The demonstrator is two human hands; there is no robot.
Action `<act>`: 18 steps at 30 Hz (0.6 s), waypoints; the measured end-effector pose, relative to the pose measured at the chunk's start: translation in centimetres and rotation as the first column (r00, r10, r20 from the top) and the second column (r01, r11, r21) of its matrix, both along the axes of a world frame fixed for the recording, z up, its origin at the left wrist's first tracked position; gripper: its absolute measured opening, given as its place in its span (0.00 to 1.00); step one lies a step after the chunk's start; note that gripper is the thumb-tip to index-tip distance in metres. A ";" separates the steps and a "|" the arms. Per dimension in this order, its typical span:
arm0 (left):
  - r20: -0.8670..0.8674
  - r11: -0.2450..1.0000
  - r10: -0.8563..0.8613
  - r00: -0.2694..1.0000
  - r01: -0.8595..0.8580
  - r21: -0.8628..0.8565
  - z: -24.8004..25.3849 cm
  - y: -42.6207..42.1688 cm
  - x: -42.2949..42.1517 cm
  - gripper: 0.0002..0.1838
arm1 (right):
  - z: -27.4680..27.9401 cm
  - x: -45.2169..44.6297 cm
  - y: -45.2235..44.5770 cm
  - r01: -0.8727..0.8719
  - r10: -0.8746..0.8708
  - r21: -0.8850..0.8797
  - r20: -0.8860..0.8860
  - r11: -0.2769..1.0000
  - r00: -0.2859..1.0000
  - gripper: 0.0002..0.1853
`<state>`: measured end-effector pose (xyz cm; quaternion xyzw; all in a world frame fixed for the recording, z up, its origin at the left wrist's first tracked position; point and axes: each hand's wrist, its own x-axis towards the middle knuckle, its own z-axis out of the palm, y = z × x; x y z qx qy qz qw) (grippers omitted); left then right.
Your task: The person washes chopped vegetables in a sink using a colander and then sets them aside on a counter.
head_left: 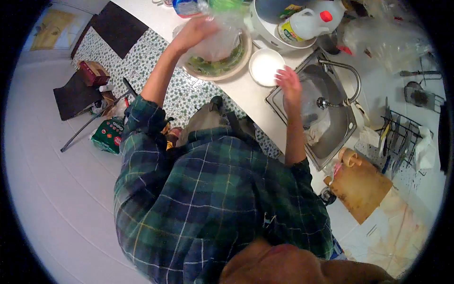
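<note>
My left hand is over a clear plastic bag, its fingers smeared by motion, so I cannot tell whether they grip the bag. Beneath the bag sits a wide, pale-rimmed bowl of leafy greens. My right hand has its fingers apart at the near right rim of a small white bowl. It overlaps that rim in view; whether it touches is unclear. This small bowl is between the greens and the sink.
A metal sink with a curved faucet lies to the right. Behind stand a white jug with a red cap and a large white tub. A wooden board and wire rack are farther right.
</note>
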<state>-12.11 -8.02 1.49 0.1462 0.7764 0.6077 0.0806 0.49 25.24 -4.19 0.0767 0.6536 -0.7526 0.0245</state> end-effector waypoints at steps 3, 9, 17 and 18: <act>0.088 0.985 0.054 0.995 -0.068 0.161 0.7 0.7 -0.7 0.11 | 1.3 0.5 -5.5 -0.195 0.242 -0.252 0.174 0.948 0.954 0.23; 0.082 0.916 0.224 0.971 -0.238 0.322 4.4 -3.2 -0.6 0.13 | 1.1 -0.8 -11.1 -0.199 0.363 -0.432 0.339 0.879 0.868 0.25; -0.151 0.741 0.635 0.757 -0.542 0.396 18.8 -12.2 1.1 0.22 | -0.9 -3.7 -13.0 -0.242 0.438 -0.437 0.431 0.866 0.789 0.26; -0.173 0.748 0.634 0.754 -0.539 0.388 18.4 -14.2 0.5 0.22 | -1.1 -4.3 -13.3 -0.255 0.448 -0.437 0.426 0.863 0.786 0.27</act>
